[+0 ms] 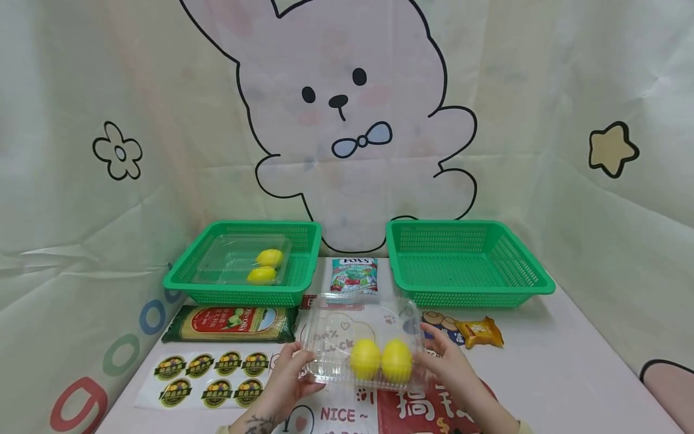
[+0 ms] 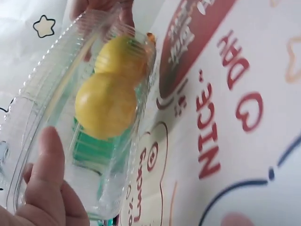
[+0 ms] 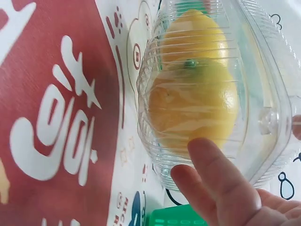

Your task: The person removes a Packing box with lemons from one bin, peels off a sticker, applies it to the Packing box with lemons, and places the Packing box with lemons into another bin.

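Between my two hands is a clear plastic clamshell box (image 1: pixel 332 340) with its lid down, tilted over the printed mat. Two yellow lemons (image 1: pixel 365 359) lie side by side inside it, toward its near right. My left hand (image 1: pixel 286 375) grips the box's left edge, and the left wrist view shows a finger (image 2: pixel 51 157) along the clear wall. On the opposite side my right hand (image 1: pixel 451 363) holds the right edge, where fingertips (image 3: pixel 207 153) touch the ridged wall beside a lemon (image 3: pixel 193 101) in the right wrist view.
At the back left, a green basket (image 1: pixel 311 265) holds another clear box with two lemons. A second green basket (image 1: pixel 472 283) stands back right. Around the mat (image 1: pixel 347 416) are a candy bag (image 1: pixel 354 274), a pasta pack (image 1: pixel 233 324), a sticker sheet (image 1: pixel 208 405) and an orange snack packet (image 1: pixel 481 332).
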Demonstrator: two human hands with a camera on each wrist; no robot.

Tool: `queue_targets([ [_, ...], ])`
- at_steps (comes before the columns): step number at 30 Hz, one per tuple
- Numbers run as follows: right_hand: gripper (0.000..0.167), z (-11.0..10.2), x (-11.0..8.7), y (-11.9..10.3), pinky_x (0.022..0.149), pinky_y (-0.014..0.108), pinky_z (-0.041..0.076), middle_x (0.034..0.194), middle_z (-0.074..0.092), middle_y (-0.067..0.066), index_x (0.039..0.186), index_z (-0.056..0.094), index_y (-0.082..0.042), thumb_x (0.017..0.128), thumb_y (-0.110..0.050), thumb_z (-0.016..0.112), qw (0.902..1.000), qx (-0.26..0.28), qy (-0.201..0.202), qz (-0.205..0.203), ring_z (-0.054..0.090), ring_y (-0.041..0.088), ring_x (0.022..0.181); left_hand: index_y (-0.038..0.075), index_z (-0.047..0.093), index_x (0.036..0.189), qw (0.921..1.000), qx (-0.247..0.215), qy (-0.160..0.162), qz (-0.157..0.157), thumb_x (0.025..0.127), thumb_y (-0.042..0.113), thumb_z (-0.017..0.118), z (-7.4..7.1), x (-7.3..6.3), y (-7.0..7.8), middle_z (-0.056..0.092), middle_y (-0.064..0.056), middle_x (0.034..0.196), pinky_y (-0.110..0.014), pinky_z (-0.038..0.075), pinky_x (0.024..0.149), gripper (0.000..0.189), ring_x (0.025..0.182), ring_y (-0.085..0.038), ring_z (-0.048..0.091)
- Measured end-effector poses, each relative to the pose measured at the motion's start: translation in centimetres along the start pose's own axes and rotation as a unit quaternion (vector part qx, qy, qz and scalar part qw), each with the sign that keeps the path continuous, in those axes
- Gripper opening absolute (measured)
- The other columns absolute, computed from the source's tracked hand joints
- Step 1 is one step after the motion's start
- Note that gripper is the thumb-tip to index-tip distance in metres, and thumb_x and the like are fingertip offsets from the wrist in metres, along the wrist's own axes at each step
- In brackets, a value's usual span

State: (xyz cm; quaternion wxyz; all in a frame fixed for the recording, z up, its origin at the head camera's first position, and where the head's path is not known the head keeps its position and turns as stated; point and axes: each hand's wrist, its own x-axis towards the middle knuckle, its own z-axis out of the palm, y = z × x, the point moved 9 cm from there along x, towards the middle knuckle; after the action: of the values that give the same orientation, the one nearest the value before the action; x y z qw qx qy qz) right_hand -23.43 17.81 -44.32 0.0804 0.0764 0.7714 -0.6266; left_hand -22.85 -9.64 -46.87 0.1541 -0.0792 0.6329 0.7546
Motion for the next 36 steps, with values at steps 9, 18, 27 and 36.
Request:
queue_targets([
  [9, 0.066, 0.3, -0.1, 1.2, 0.076, 0.049, 0.053, 0.129, 0.048, 0.03, 0.141, 0.033, -0.007, 0.083, -0.012, 0.063, 0.9992, -0.02, -0.006, 0.035, 0.055, 0.036, 0.109, -0.003, 0.034, 0.118, 0.9864, 0.163, 0.012, 0.019, 0.089, 0.023, 0.052, -1.0, -0.5, -0.1, 0.047, -0.01, 0.084, -0.032, 0.056, 0.055, 0.043, 0.06, -0.013, 0.047],
  [18, 0.065, 0.5, 0.3, 2.0, 0.078, 0.047, 0.054, 0.128, 0.049, 0.029, 0.14, 0.035, -0.007, 0.083, -0.013, 0.064, 0.9985, -0.037, 0.001, 0.042, 0.054, 0.037, 0.109, -0.008, 0.039, 0.117, 0.9754, 0.219, 0.012, 0.021, 0.087, 0.023, 0.055, -1.4, -0.4, -0.5, 0.047, -0.009, 0.079, -0.03, 0.054, 0.053, 0.046, 0.059, -0.013, 0.047],
  [27, 0.066, 0.4, 0.7, 2.3, 0.08, 0.049, 0.053, 0.132, 0.045, 0.03, 0.142, 0.034, -0.009, 0.083, -0.013, 0.063, 0.9982, -0.048, 0.008, 0.036, 0.048, 0.042, 0.115, -0.003, 0.026, 0.14, 0.9711, 0.231, 0.016, 0.057, 0.087, 0.022, 0.059, -1.7, 0.2, -0.1, 0.048, -0.019, 0.104, -0.034, 0.053, 0.064, 0.067, 0.081, -0.02, 0.054],
  [36, 0.065, 0.4, 1.7, 1.9, 0.079, 0.048, 0.052, 0.133, 0.045, 0.029, 0.143, 0.031, -0.011, 0.084, -0.017, 0.059, 0.9974, -0.067, 0.006, 0.026, 0.05, 0.039, 0.113, -0.001, 0.035, 0.139, 0.9705, 0.221, 0.01, 0.097, 0.088, 0.018, 0.059, -1.4, 1.1, 0.5, 0.045, -0.028, 0.129, -0.033, 0.051, 0.074, 0.06, 0.097, -0.022, 0.058],
])
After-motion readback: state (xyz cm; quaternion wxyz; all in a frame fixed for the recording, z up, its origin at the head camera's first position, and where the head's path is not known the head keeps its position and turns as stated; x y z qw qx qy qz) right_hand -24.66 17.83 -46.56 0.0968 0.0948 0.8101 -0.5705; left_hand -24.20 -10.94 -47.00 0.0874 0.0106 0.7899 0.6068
